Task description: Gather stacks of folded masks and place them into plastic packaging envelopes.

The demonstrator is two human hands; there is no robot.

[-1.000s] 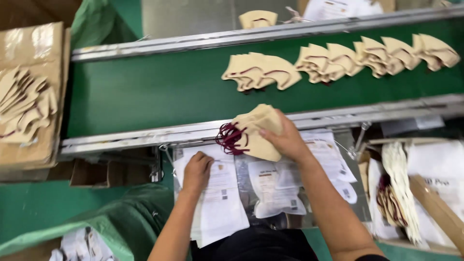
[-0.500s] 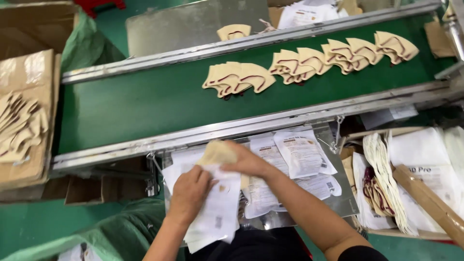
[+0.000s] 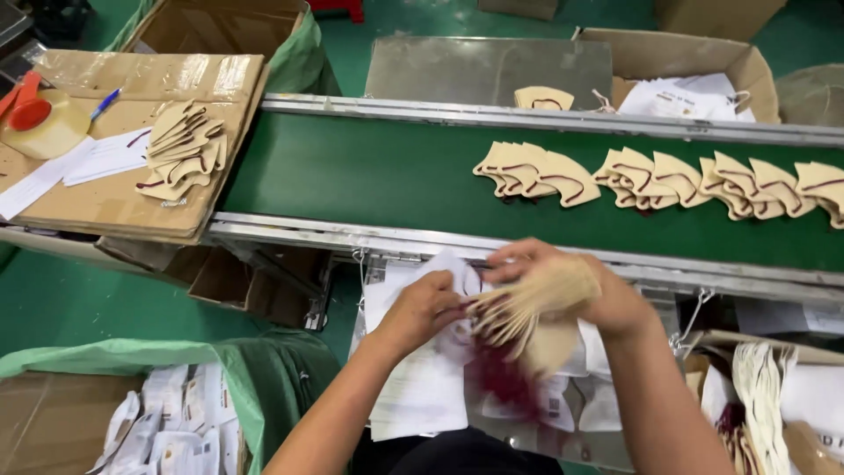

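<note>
The person is at the packing step: a stack of tan masks [image 3: 536, 303] goes into a white paper bag [image 3: 422, 387] near the green belt [image 3: 369, 176]. This seems about half done. The right hand [image 3: 607, 295] is bent over the stack with its fingers clamped around it, dark red strings hanging under. The left hand [image 3: 422, 303] reaches in from the left; its fingers pinch the bag's edge beside the stack. The next move calls for holding the bag's mouth wide. More masks [image 3: 536, 171] lie far off on the belt.
</note>
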